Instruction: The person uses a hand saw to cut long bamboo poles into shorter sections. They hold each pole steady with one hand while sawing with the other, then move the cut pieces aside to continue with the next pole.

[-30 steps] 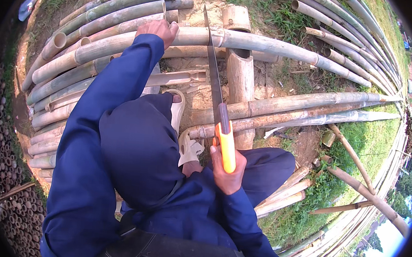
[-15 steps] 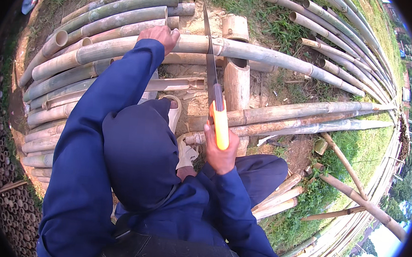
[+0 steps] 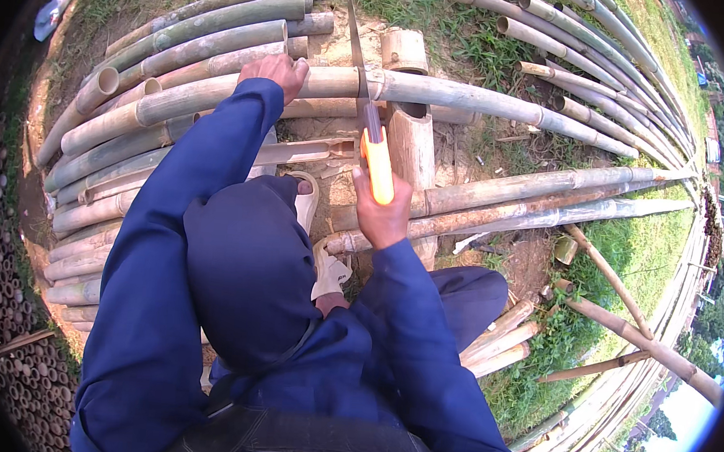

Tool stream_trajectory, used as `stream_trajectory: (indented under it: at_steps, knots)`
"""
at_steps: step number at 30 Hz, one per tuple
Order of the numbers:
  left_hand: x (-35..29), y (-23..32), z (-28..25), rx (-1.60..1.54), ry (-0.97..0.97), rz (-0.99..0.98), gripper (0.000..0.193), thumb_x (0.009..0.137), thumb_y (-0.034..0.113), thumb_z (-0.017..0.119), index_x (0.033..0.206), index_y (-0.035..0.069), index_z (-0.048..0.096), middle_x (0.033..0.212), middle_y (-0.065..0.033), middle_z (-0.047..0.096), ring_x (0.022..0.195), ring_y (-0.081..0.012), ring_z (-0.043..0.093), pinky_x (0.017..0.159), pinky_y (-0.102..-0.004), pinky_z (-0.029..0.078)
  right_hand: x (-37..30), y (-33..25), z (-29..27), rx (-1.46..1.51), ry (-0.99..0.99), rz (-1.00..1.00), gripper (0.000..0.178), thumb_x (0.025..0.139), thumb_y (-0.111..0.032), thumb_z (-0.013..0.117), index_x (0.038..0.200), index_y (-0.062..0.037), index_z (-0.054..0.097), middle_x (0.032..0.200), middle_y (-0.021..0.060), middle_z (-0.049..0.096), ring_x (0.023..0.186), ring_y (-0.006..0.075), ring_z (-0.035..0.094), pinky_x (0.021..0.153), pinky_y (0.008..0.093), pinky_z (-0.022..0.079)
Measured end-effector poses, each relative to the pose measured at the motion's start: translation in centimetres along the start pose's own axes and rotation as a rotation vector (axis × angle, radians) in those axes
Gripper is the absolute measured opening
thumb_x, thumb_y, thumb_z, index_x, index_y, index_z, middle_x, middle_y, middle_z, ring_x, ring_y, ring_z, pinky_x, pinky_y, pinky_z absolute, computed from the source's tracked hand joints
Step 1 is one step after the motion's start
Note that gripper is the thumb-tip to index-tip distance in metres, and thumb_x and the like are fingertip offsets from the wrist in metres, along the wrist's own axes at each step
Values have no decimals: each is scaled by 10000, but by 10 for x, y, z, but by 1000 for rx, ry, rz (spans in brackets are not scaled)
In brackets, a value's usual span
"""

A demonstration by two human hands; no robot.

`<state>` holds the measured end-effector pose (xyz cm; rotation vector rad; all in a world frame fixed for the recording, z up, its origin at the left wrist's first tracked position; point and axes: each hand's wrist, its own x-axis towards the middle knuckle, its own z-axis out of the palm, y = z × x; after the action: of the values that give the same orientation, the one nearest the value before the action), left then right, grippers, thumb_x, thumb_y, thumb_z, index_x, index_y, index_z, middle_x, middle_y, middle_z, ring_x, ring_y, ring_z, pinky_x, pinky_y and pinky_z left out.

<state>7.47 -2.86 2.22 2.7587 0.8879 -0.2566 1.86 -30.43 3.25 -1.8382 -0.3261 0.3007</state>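
Note:
A long bamboo pole (image 3: 464, 93) lies crosswise in front of me, over an upright-notched bamboo support (image 3: 411, 145). My left hand (image 3: 276, 75) is closed around the pole, left of the saw. In my right hand (image 3: 381, 211) is the yellow-orange handle of a hand saw (image 3: 357, 58). Its blade crosses the pole just left of a node and points away from me. How deep the blade sits in the bamboo I cannot tell. Beneath the pole, a split bamboo piece (image 3: 308, 152) lies near my sandalled foot (image 3: 303, 201).
Several cut bamboo lengths (image 3: 217, 18) lie in rows on the left. More long poles (image 3: 576, 52) fan out at the far right, and others (image 3: 507, 194) lie nearer. Bamboo sticks (image 3: 639, 350) cross at the right. Stacked short pieces (image 3: 28, 379) show at the lower left.
My right hand has pushed the saw forward, away from me, so its handle is now closer to the pole. My left hand keeps its hold on the pole.

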Motion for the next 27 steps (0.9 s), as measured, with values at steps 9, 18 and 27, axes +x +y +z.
stream_trajectory:
  at_steps: [9,18,27]
  knots:
    - [-3,-17,2,-60,-1,22,614,988,461,362,962,-6,760,1023,-258,727,995,-402,703,953,-491,520,-59,-34,-40,166,-71,311,104,952,-46,692,883,31,679,642,-32,561,557,37,491,519,228,389]
    - [5,-16,9,-76,15,-13,591,966,493,388,1109,49,750,1138,-248,705,1087,-401,671,1005,-478,491,-29,-21,-21,42,-59,182,131,922,-68,724,879,45,675,680,31,619,621,86,541,581,293,454]
    - [2,-6,3,-64,13,8,590,973,490,398,1077,29,751,1077,-260,717,1041,-417,687,978,-481,509,6,-24,-13,-100,-51,42,165,907,-65,721,808,52,659,618,97,611,556,133,546,546,331,448]
